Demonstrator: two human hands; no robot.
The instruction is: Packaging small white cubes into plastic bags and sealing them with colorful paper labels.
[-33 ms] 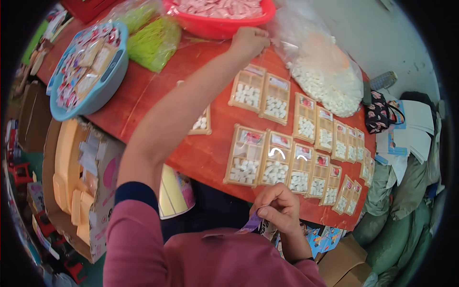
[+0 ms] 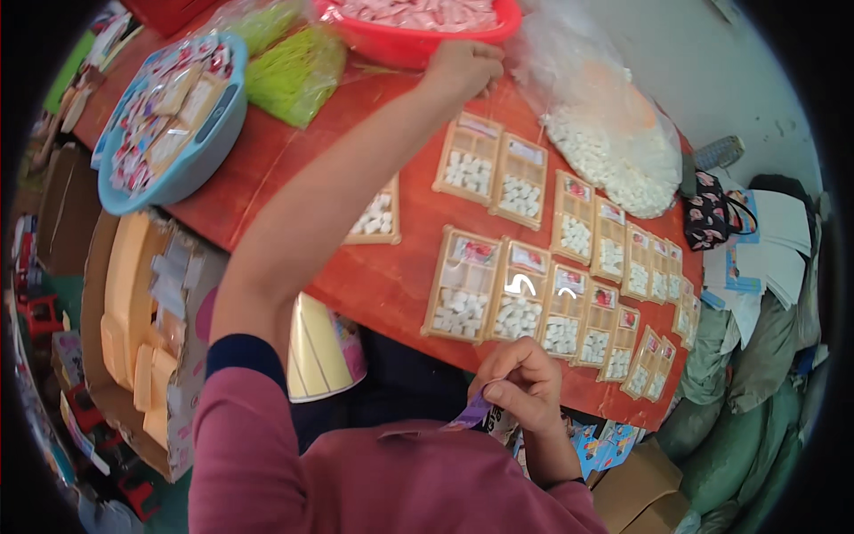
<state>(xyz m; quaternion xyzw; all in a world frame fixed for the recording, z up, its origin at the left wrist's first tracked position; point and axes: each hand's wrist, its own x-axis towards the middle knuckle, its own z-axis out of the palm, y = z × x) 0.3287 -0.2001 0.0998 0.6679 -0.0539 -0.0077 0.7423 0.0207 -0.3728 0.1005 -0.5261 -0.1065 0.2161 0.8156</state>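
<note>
My left arm reaches across the red table to the far side. My left hand (image 2: 463,69) is there with its fingers curled together, close to the near rim of a red basin (image 2: 400,52) of pink packets. What its fingertips hold, if anything, cannot be made out. Low in front of my body, my right hand (image 2: 520,387) pinches a purple printed strip (image 2: 471,413) between thumb and finger. Beyond it stand rows of tan compartment trays (image 2: 460,279) with white pieces and small printed packets. My left forearm partly covers another tray (image 2: 384,230).
A blue basin (image 2: 200,165) full of packets stands at the left, beside a clear bag of green strips (image 2: 298,80). At the far right lies a big clear bag of white pieces (image 2: 614,151). An open cardboard box (image 2: 182,392) holds tan trays below the table's left edge.
The view has shifted slightly, so the table appears a little farther right and up. My left hand sits slightly farther left against the trays; the right still pinches the purple strip.
</note>
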